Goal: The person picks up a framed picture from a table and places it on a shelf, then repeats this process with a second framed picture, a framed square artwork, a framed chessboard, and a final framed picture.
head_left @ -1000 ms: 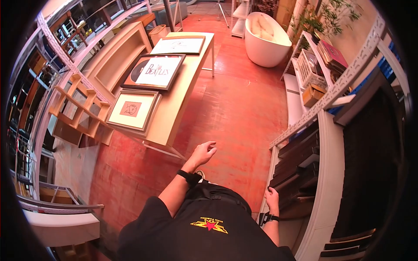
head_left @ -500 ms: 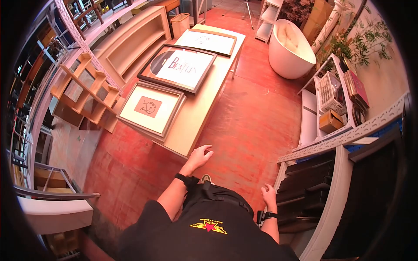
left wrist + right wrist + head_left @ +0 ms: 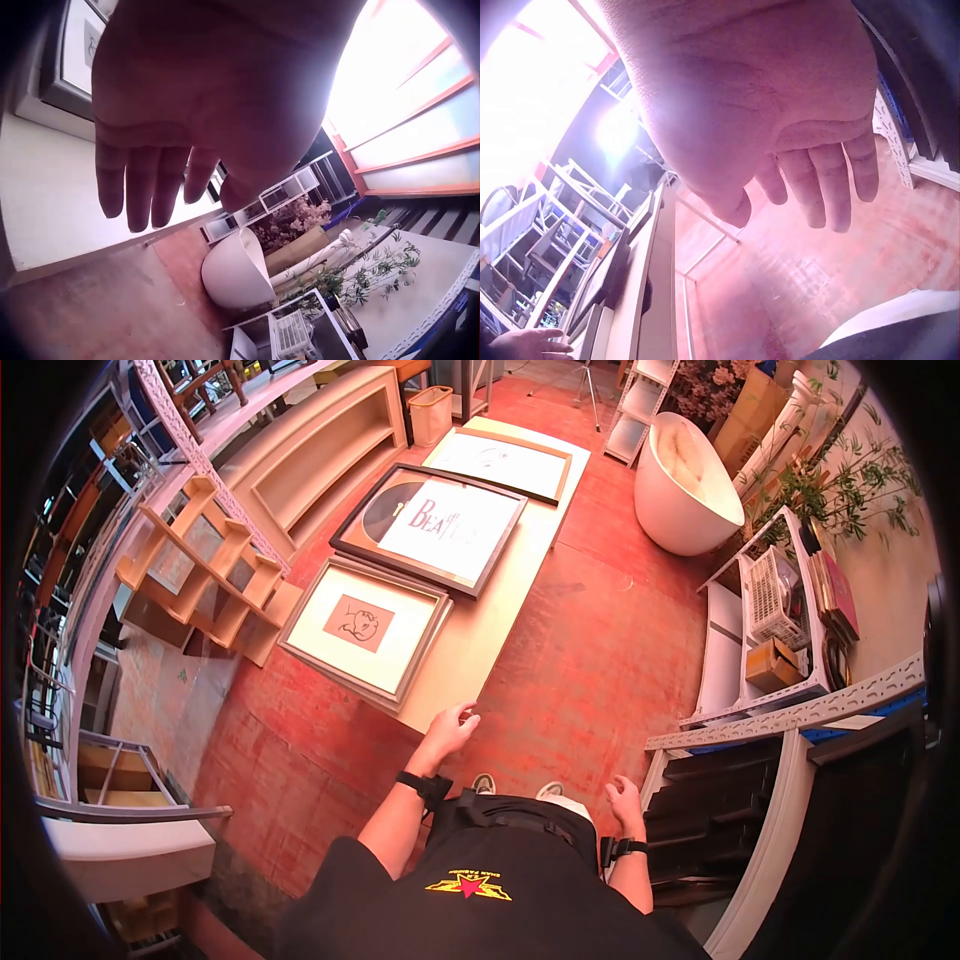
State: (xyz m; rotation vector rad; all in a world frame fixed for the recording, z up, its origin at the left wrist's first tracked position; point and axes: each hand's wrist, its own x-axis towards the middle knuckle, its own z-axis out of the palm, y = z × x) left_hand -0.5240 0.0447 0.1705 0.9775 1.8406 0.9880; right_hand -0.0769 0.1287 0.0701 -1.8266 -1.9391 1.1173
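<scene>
My left hand [image 3: 450, 732] hangs just off the near end of a pale wooden table [image 3: 480, 650], its fingers loosely bent and holding nothing. Closest to it on the table lies a silver-grey picture frame [image 3: 410, 665] with a small line drawing on a brownish patch. Behind that are a dark frame [image 3: 487, 582] with a record and "Beatles" lettering, and a wood-edged frame [image 3: 562, 478] at the far end. Low at my side, the right hand [image 3: 626, 805] is relaxed too. Its palm [image 3: 750, 82] and loose fingers show nothing held in the right wrist view.
To the right stand a metal rack with black items [image 3: 725, 785] and a white shelf unit [image 3: 825, 670] with a basket and a box. A white bathtub [image 3: 685, 510] is farther back. Left of the table are a wooden cubby shelf [image 3: 205, 575] and a long pale cabinet [image 3: 315, 450].
The table and its frames have come nearer and shifted right in the head view. My left hand is now close by the table's near end; the right hand is farther from the black items.
</scene>
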